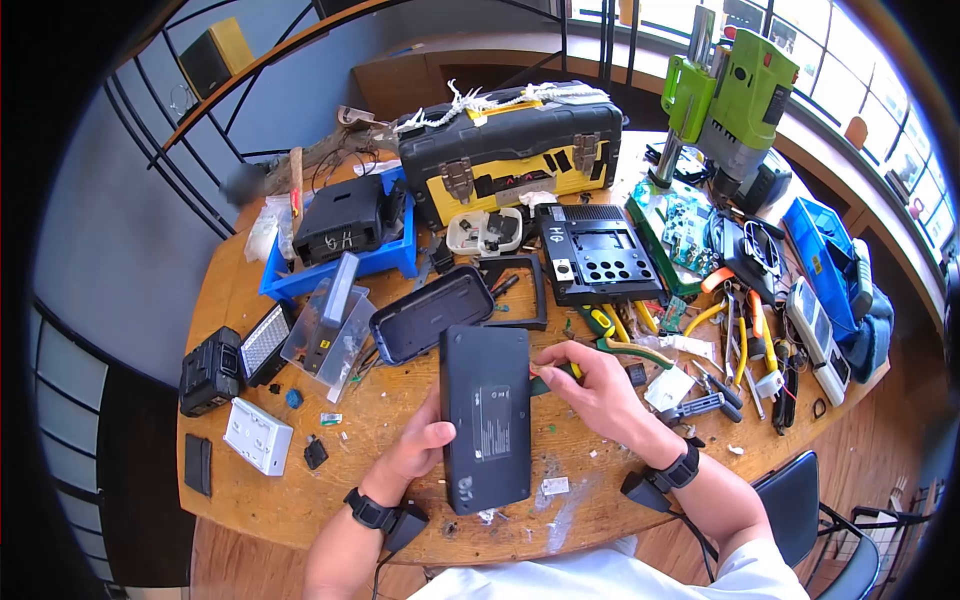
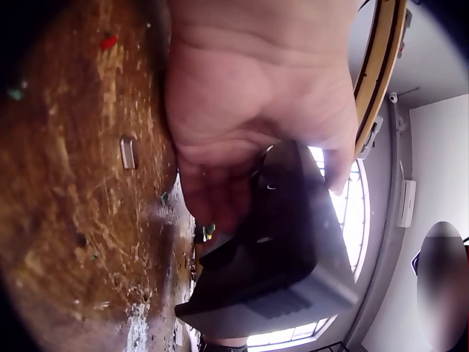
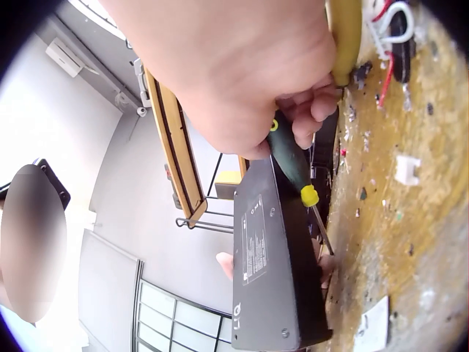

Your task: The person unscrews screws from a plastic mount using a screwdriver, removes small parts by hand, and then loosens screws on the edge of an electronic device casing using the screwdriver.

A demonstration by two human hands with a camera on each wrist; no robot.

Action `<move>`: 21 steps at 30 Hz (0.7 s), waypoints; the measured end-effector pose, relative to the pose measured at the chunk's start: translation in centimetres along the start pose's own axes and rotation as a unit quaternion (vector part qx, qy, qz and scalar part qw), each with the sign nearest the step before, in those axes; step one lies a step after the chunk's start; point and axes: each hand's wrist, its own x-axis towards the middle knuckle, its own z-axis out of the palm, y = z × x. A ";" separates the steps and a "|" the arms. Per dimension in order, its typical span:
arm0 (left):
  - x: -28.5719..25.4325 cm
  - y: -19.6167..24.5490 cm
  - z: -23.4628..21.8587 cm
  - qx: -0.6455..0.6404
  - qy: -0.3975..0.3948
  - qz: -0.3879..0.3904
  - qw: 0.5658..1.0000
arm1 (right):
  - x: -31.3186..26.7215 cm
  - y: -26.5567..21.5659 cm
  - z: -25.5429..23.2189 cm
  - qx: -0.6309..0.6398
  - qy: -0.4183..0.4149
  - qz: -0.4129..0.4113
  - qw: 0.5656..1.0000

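A flat black case [image 1: 487, 410] with a printed label stands tilted above the table, label side towards the head camera. My left hand [image 1: 415, 448] grips its left edge, thumb on the label side; the left wrist view shows this hand [image 2: 256, 95] with fingers behind the case [image 2: 293, 249]. My right hand [image 1: 610, 400] is at the case's right side, holding a green and yellow screwdriver [image 1: 556, 378]. In the right wrist view that hand [image 3: 227, 81] curls round the screwdriver's handle [image 3: 292, 160], its shaft pointing down beside the case [image 3: 264, 257]. The tip's exact contact is unclear.
Behind the case lie an empty dark shell [image 1: 432, 315] and a black frame [image 1: 540, 290]. Pliers [image 1: 742, 350] and other tools crowd the right, near a green drill press [image 1: 740, 100]. A white box [image 1: 257, 437] lies at left; a toolbox [image 1: 510, 150] stands behind.
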 end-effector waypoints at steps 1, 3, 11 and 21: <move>-0.2 -0.3 -0.6 0.036 -0.006 -0.028 0.999 | -0.2 -0.6 0.1 0.002 -0.002 -0.001 1.000; -0.4 -0.9 -1.3 0.072 -0.010 -0.056 0.996 | -0.7 -1.3 0.4 -0.016 -0.014 -0.002 1.000; 0.1 -2.1 0.1 -0.021 0.079 0.049 0.995 | -1.0 -1.4 1.7 0.010 -0.092 0.004 0.996; 1.6 -0.3 4.0 -0.043 0.121 0.214 0.968 | -1.4 -1.7 1.8 0.004 -0.124 0.014 0.992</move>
